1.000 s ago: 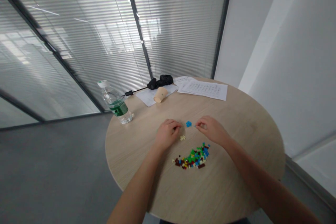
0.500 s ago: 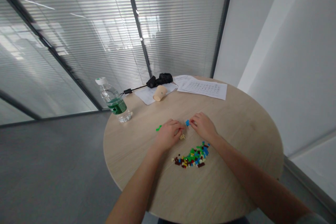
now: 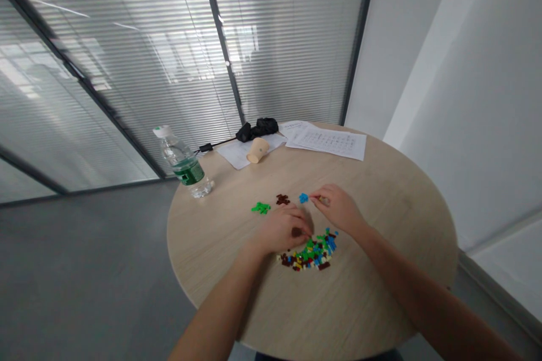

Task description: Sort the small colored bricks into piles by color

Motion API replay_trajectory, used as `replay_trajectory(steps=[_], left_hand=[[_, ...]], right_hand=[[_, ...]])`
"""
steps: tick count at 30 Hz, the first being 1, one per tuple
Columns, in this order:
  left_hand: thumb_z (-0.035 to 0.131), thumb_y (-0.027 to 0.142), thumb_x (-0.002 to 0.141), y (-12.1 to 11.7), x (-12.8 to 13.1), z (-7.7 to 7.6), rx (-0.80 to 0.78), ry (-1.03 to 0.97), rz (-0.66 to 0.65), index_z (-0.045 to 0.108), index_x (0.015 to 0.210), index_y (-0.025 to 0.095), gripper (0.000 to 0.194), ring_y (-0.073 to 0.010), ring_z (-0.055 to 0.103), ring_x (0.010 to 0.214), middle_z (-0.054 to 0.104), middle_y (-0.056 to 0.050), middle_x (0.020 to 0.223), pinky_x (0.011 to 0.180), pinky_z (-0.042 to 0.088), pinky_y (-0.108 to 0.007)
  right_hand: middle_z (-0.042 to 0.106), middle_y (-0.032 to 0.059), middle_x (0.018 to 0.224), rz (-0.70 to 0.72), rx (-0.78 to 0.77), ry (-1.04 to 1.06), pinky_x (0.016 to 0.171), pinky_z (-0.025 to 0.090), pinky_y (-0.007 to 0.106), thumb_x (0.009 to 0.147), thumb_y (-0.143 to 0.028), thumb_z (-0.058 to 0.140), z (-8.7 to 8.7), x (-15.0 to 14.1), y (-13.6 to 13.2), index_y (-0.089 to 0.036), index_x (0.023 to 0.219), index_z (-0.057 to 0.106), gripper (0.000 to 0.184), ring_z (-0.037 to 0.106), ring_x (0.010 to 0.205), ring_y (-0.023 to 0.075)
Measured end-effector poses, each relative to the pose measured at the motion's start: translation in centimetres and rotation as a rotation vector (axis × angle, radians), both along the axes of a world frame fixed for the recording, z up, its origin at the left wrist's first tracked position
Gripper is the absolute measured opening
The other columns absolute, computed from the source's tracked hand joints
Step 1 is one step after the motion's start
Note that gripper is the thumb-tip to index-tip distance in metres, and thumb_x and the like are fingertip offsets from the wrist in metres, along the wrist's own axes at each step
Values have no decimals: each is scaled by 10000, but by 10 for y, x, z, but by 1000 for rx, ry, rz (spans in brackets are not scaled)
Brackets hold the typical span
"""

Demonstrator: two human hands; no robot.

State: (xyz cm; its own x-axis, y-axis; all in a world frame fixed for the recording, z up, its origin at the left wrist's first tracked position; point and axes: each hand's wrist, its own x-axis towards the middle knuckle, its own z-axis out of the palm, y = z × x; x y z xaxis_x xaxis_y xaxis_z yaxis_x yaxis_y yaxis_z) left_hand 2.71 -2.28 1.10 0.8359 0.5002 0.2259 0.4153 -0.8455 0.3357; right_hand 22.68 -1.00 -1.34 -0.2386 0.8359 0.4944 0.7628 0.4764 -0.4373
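Observation:
A mixed heap of small toy building bricks (image 3: 313,254) in several colours lies on the round wooden table (image 3: 364,304). My left hand (image 3: 282,228) reaches over its upper edge, thumb and forefinger pinched together at the bricks; whatever is between them is hidden. Beyond it sit small groups of green bricks (image 3: 261,208), dark brown bricks (image 3: 282,199) and blue bricks (image 3: 304,198). Just right of the blue group, my right hand (image 3: 336,207) has its fingertips closed together. Anything in that pinch is too small to name. The cream bricks are not visible, with my left hand over that area.
At the table's far left stands a clear plastic bottle (image 3: 186,169) with a green label. A paper cup (image 3: 258,150) lies on its side on a sheet, beside a black folded item (image 3: 258,128). Printed papers (image 3: 330,141) rest at the back, near the blinds.
My left hand has come nearer, from by the brown group to the heap, uncovering the brown and green bricks. My right hand has drawn slightly right, away from the blue bricks.

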Motion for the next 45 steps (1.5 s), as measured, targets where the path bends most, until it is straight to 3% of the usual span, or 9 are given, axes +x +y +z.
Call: replay_trajectory(steps=[15,26,33,38,45], left_hand=[[636,195,768,-1,0,0,-11,-14,-81,725,797,234,101,-162,584,889,692,-13,868,828,418,-296],[697,166,666,2,2,-2,-34,-58,-54,668,682,180,36,-152,568,817,677,-4,792,802,431,-277],[643,211,762,8,-1,-11,36,-54,72,673,722,178,60,-165,556,840,659,-28,827,788,425,-294],[620,213,790,14,-16,-1,61,-72,183,675,782,187,61,-179,550,895,656,-40,873,812,433,-294],[610,198,774,27,-55,8,122,21,629,681,753,182,75,-202,549,875,658,-53,846,782,441,-309]], right_hand=[[704,47,828,66,-60,20,791,443,301,833,-185,597,7,-8,-10,-192,792,688,100,600,843,184],[697,57,818,84,-56,10,765,438,297,832,-185,588,6,-8,-10,-181,801,693,109,594,822,182],[696,55,812,89,-63,20,751,433,292,839,-184,581,7,-7,-10,-187,799,696,122,594,812,179],[697,55,797,119,-77,26,726,431,279,836,-181,584,8,-7,-12,-181,804,703,123,595,779,172],[704,67,827,130,-122,-10,720,428,277,850,-214,568,10,-8,-14,-177,837,714,151,596,776,174]])
